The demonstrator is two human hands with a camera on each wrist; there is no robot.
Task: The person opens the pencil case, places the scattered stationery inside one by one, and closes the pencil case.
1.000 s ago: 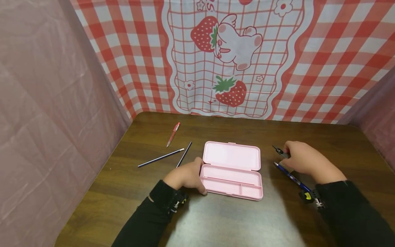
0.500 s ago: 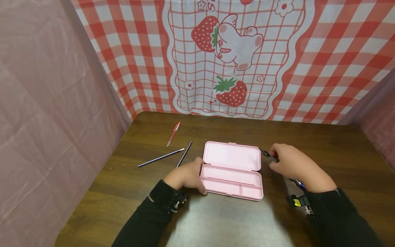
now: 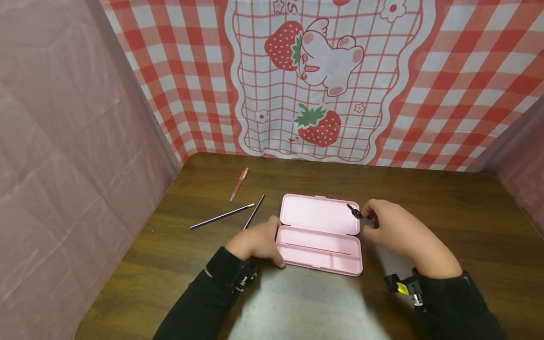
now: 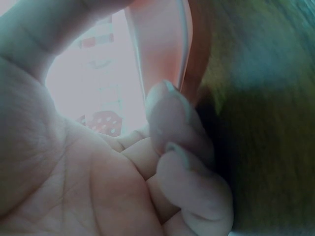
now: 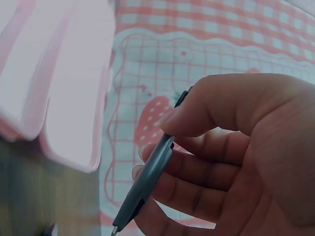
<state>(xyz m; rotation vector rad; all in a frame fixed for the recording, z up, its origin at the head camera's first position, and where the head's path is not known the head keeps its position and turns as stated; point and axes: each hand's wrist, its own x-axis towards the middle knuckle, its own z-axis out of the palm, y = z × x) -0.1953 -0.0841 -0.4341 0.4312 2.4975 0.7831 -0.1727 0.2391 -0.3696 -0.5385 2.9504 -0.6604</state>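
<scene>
An open pink pencil case (image 3: 318,215) lies on the wooden table, its lid folded back and its divided tray nearer me. My left hand (image 3: 257,240) holds the case's left end; in the left wrist view curled fingertips (image 4: 170,115) touch its side. Just right of the lid, my right hand (image 3: 395,229) pinches what looks like a drawing compass (image 3: 354,212) with a dark round joint and thin black end. That end is over the lid's right part. In the right wrist view the compass's grey leg (image 5: 147,179) slants between thumb and fingers, a metal tip at the bottom.
Left of the case lie a red pen (image 3: 239,185) and two dark pencils, one white-ended pencil (image 3: 221,217) and one shorter-looking pencil (image 3: 254,212). A red checked cloth (image 3: 204,85) hangs behind the table (image 3: 446,198). Pink fabric (image 3: 76,141) hangs at the left.
My right hand has moved left with the compass, bringing its end from the bare table to the lid. The blue pen is now hidden below the right arm. The left hand stays put.
</scene>
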